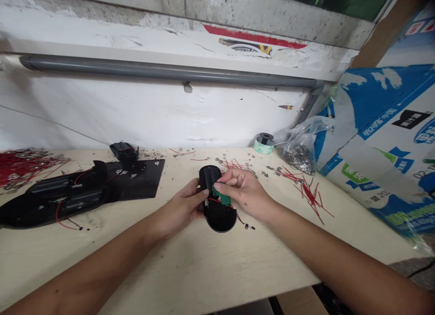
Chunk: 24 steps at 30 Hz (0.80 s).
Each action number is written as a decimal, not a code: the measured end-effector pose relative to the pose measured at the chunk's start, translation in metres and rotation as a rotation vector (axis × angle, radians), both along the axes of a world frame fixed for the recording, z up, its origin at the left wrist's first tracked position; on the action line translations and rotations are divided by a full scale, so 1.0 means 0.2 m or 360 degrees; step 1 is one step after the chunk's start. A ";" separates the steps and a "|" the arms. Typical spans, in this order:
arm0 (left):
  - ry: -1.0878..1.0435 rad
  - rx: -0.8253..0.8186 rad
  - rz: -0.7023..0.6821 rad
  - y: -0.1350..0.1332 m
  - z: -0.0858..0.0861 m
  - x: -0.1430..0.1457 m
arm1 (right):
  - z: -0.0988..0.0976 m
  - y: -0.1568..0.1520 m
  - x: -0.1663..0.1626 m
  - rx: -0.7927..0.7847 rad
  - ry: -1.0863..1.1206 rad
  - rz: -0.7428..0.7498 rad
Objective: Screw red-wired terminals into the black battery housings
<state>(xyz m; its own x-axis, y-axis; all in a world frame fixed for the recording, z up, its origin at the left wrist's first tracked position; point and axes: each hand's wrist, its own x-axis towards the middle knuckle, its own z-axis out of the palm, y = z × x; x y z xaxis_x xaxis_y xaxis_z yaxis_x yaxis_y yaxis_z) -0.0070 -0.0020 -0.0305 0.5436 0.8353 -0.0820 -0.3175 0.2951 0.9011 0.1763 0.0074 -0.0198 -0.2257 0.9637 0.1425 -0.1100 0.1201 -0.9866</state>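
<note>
While the left hand (181, 205) clasps the black shell (221, 220) by its left side, mid-frame in the head view, the right hand (243, 189) pinches a green piece (224, 199) against it, between both hands. The step looks like seating that piece; the next move probably calls for steady holding and gentle pressure.

In the frame's centre, the left hand (185, 202) holds a black housing (221, 218), and the right hand (247, 191) pinches a green piece (224, 199) at it. On the surface (190, 265), red wires (23, 164) lie at the far left, and a clear bag (313, 124) of metal parts (299, 157) stands at the right.
</note>
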 end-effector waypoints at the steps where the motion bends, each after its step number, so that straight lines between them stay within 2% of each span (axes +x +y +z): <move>1: -0.0005 0.0009 -0.0014 0.00 0.00 0.00 | 0.00 0.00 0.00 0.0002 -0.0009 0.0002; 13: 0.0085 0.0075 0.0020 0.00 -0.01 0.01 | 0.01 -0.01 -0.02 -0.0032 -0.0018 -0.0006; 24: 0.0239 0.0226 0.0030 0.01 -0.04 -0.01 | -0.02 -0.01 -0.03 0.0053 -0.0096 -0.0016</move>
<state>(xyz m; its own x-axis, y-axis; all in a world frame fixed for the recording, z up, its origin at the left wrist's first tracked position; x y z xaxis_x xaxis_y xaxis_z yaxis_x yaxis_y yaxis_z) -0.0087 0.0003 -0.0378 0.5182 0.8542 -0.0416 -0.1807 0.1569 0.9710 0.1705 0.0056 -0.0241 -0.2251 0.9609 0.1610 -0.0494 0.1538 -0.9869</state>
